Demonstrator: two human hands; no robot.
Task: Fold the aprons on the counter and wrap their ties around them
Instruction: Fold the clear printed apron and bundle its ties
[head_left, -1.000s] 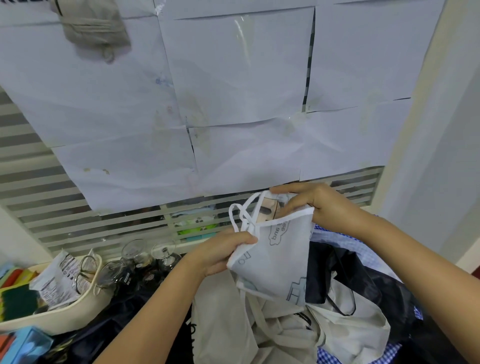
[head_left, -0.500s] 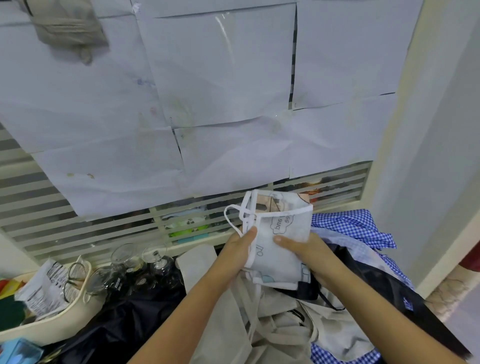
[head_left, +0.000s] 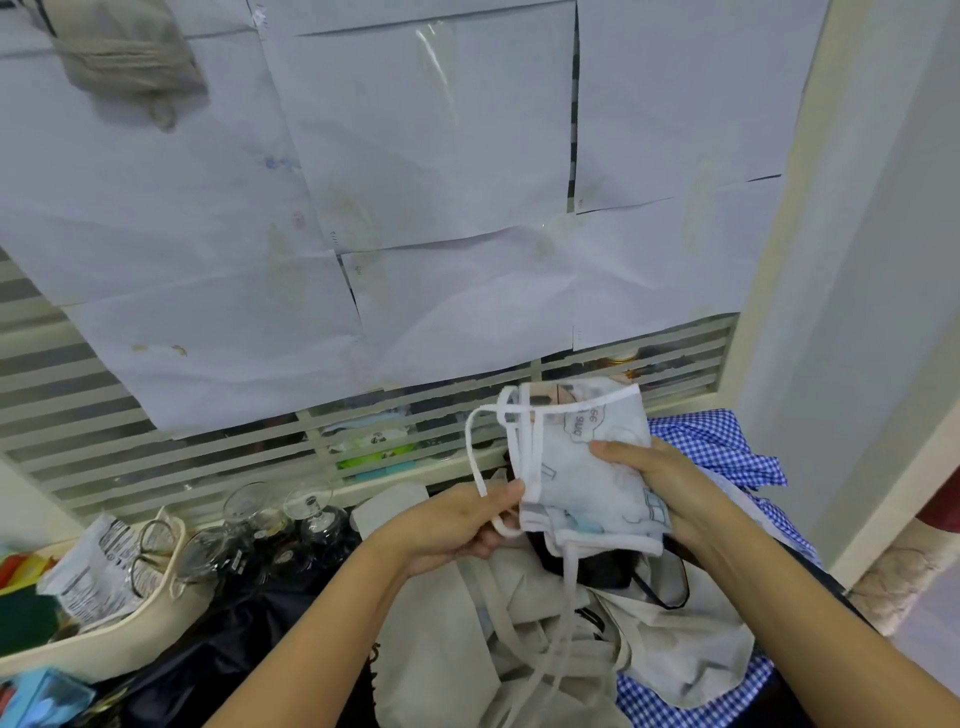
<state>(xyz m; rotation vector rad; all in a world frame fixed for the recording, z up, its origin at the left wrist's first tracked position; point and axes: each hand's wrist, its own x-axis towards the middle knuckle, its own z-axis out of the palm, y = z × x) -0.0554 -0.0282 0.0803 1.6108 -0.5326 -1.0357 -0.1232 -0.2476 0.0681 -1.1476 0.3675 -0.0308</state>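
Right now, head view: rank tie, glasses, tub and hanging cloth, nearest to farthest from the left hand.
1. Tie: pinched in the left hand itself.
2. Glasses: just left of it, by the slats.
3. Tub: far left on the counter.
4. Hanging cloth: top left, high on the wall.
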